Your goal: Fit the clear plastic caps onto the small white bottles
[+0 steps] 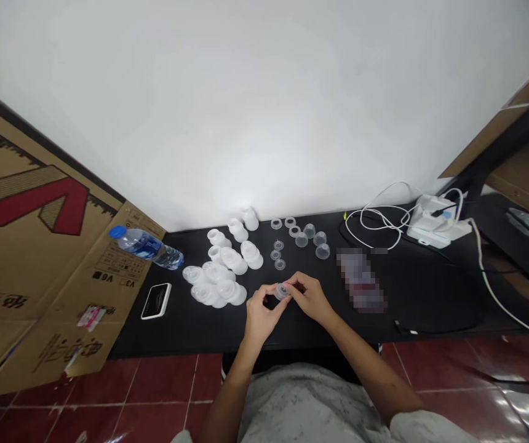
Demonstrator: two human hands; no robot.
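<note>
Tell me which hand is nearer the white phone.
Left. The left hand is right of the phone; the right hand lies farther right. Both pinch one clear cap.

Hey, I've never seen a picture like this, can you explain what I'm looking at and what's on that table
This is one picture from a camera worn on a person's head, looking down, so both bare arms are the wearer's own. The left hand and right hand meet over a black table, their fingers pinching a small clear plastic piece. Behind them lie white plastic parts and clear cups and rings. Left of them are a phone, a water bottle and a cardboard box; at the right, a white charger with cables.
</note>
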